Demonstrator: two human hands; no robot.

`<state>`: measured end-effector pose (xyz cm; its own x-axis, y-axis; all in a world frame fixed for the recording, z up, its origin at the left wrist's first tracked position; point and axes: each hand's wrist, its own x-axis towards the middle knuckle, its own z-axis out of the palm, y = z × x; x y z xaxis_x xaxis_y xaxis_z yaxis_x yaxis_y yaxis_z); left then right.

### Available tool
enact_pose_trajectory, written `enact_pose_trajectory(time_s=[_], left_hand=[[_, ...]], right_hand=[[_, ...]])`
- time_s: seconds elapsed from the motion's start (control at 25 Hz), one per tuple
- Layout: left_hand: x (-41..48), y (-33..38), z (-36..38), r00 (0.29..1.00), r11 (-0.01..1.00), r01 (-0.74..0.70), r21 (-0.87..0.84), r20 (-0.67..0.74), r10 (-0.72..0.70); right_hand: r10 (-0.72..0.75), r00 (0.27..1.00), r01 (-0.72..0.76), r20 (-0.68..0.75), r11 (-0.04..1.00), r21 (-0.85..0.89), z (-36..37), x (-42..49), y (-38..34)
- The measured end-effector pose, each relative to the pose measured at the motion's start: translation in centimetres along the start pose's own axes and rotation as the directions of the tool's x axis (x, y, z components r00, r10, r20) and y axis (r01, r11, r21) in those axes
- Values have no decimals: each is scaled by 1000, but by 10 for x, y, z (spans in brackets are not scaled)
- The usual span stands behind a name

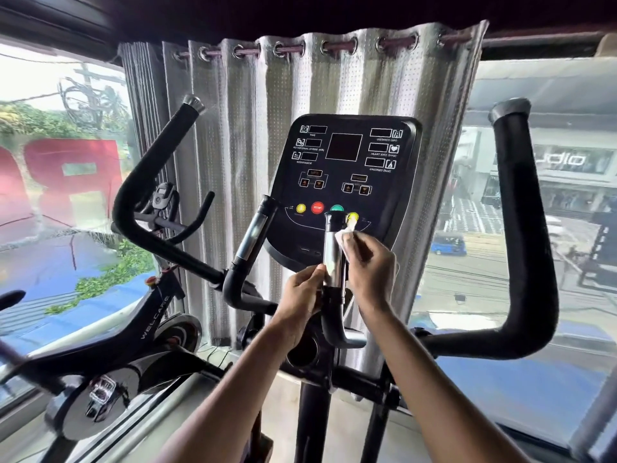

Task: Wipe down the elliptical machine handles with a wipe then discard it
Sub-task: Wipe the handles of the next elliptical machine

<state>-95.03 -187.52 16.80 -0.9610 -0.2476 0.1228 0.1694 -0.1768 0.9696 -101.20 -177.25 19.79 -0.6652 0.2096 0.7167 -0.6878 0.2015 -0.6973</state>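
Just below the middle of the frame, the right hand (367, 262) pinches a bunched white wipe (345, 236) between thumb and fingertips. It presses the wipe against the right flank of the chrome-sleeved inner sensor handle (334, 252), close under the handle's black cap. The left hand (300, 292) has its fingers curled and nips the same handle at the lower end of the chrome. This looks meant to steady the bar and give the wipe something to bear against. A scrap of white shows by those fingertips, but I cannot tell whether it is part of the wipe.

The handle's long axis stands nearly upright in the picture. Its capped tip points up at the coloured buttons of the console (344, 162), and its foot curves away at the bottom. The wipe lies along that axis, so a stroke up or down the sleeve seems the natural move. The twin inner handle (253, 235), to the left, leans up and to the right. The long padded handles at far left (150, 182) and far right (524, 228) have no hand on them.
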Motion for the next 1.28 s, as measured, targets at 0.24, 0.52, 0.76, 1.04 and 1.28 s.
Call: enact_pose_trajectory(time_s=[0.24, 0.52, 0.76, 1.04, 1.28], left_hand=[[-3, 2, 3, 1000, 999, 9, -36, -13, -9], [-11, 3, 5, 999, 993, 43, -107, -17, -45], [-14, -1, 2, 999, 989, 45, -140, 23, -42], [-19, 2, 5, 999, 991, 44, -124, 21, -42], [-15, -6, 3, 999, 987, 42, -158, 8, -41]], right_hand=[[-132, 989, 122, -64, 983, -137, 6, -6, -14], [-482, 827, 563, 291, 699, -441, 15, -5, -21], [-505, 829, 558, 240, 718, -416, 5, -8, -19], [307, 947, -322, 95, 914, 247, -12, -21, 11], [-219, 976, 219, 12, 964, -150, -9, -23, -11]])
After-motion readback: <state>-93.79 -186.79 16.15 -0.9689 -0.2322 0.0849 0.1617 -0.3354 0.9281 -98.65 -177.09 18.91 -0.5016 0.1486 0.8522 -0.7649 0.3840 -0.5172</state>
